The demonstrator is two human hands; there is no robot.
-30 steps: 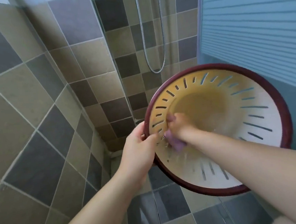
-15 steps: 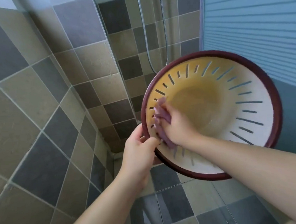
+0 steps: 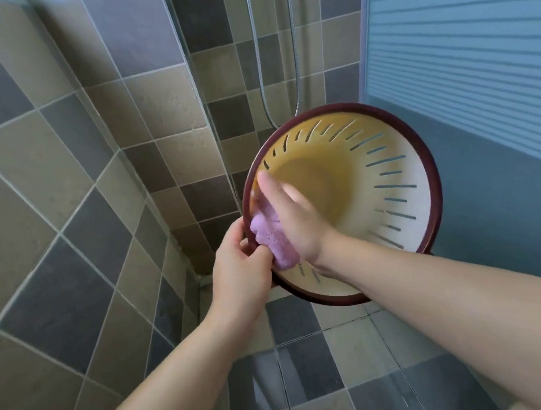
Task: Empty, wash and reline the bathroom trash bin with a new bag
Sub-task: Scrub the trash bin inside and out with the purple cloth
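The trash bin (image 3: 387,152) is a cream slotted basket with a dark red rim, held up in the air with its opening tilted toward me. My left hand (image 3: 238,271) grips its rim at the lower left, thumb over the edge. My right hand (image 3: 295,216) reaches inside the bin and presses a purple cloth (image 3: 269,233) flat against the left inner wall, fingers stretched out toward the rim. The cloth bunches out from under the palm. The bin's bottom looks yellowish and holds nothing.
Tiled shower walls (image 3: 69,187) close in on the left and behind. A metal shower hose (image 3: 262,77) hangs in a loop behind the bin. A blue slatted door (image 3: 460,47) stands on the right. Wet tiled floor (image 3: 306,362) lies below.
My right hand slid the cloth up the bin's left inner wall and its fingers straightened out. The bin rose a little; my left hand kept its grip on the rim.
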